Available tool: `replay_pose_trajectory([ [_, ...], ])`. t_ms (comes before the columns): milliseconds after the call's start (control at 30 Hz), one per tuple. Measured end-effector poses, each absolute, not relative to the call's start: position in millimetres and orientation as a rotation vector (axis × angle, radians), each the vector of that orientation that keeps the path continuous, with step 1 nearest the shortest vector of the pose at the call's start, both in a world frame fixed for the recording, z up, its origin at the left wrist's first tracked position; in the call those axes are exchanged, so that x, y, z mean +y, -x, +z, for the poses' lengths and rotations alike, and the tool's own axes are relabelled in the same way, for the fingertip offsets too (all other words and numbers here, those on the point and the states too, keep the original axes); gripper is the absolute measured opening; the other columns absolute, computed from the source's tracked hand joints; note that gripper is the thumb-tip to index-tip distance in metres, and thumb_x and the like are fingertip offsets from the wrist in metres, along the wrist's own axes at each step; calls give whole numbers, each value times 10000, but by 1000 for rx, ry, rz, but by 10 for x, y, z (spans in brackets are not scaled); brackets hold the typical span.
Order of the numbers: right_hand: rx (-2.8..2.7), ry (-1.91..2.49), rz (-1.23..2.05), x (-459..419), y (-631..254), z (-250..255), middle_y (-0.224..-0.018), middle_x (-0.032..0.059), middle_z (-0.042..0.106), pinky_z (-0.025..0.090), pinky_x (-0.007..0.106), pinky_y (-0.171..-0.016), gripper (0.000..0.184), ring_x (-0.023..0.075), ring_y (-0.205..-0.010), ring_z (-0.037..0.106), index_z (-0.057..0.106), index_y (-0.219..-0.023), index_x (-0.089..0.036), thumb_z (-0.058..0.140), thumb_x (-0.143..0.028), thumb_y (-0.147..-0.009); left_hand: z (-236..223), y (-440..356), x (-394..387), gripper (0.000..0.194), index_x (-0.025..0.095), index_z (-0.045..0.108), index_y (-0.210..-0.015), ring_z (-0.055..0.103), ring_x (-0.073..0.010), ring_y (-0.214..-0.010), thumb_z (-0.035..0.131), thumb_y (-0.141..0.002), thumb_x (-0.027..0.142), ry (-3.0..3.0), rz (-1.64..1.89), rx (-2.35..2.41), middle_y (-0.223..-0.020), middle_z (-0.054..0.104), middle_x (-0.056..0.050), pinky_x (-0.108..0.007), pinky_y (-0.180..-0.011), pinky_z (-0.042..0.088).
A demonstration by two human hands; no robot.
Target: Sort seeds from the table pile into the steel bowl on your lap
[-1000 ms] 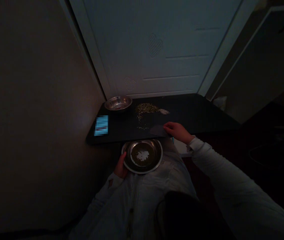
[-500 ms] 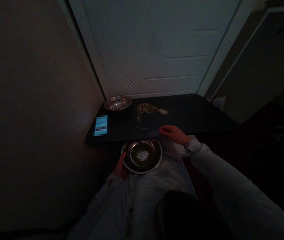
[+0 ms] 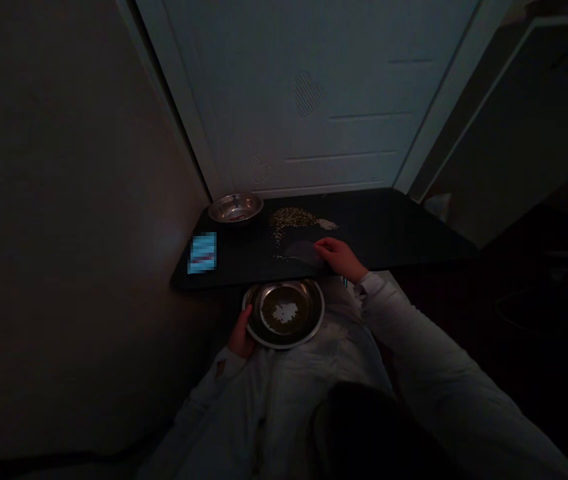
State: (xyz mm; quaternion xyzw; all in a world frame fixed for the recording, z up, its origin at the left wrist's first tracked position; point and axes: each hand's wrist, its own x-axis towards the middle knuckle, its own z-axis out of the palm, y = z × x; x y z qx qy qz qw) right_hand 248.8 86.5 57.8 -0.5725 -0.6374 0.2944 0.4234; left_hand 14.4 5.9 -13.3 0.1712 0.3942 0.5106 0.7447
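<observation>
My left hand (image 3: 242, 333) grips the left rim of a round metal bowl (image 3: 318, 319), held at my lap just below the table's near edge. Small greenish-brown grains (image 3: 269, 319) ring the bowl's bottom around a bare shiny middle. Above the table, my right hand (image 3: 339, 257) pinches a thin, translucent sheet with a rounded edge (image 3: 301, 252). Beyond that sheet lies a heap of mixed pale and dark grains (image 3: 291, 217), trailing toward me. A smaller pile of white grains (image 3: 327, 225) adjoins it on the right.
On the dark table (image 3: 389, 227), a second metal bowl (image 3: 237, 209) stands at the back left. A bright, blurred-out rectangle (image 3: 203, 253) sits near the left edge. A white door (image 3: 244, 80) rises behind the table, and a wall (image 3: 74, 200) borders it on the left.
My right hand has moved forward and slightly left over the table, carrying the translucent sheet closer to the grains. My left hand and its bowl have stayed in place.
</observation>
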Motion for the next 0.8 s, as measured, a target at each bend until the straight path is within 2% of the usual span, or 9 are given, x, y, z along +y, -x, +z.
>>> replay_pose_trajectory([
  [233, -1607, 1459, 633, 869, -2524, 514, -625, 6, 588, 383, 200, -562, 224, 98, -588, 530, 537, -776, -149, 441, -338, -704, -128, -145, 56, 219, 192, 641, -763, 438, -190, -1075, 476, -696, 319, -353, 1141, 889, -781, 680, -20, -308, -974, 224],
  [800, -1648, 1583, 458, 804, -2557, 565, -625, 7, 590, 368, 198, -531, 201, 98, -571, 521, 558, -758, -157, 438, -310, -707, -161, -136, 61, 232, 191, 633, -792, 430, -199, -1083, 485, -689, 336, -363, 1133, 893, -826, 674, -28, -317, -969, 238],
])
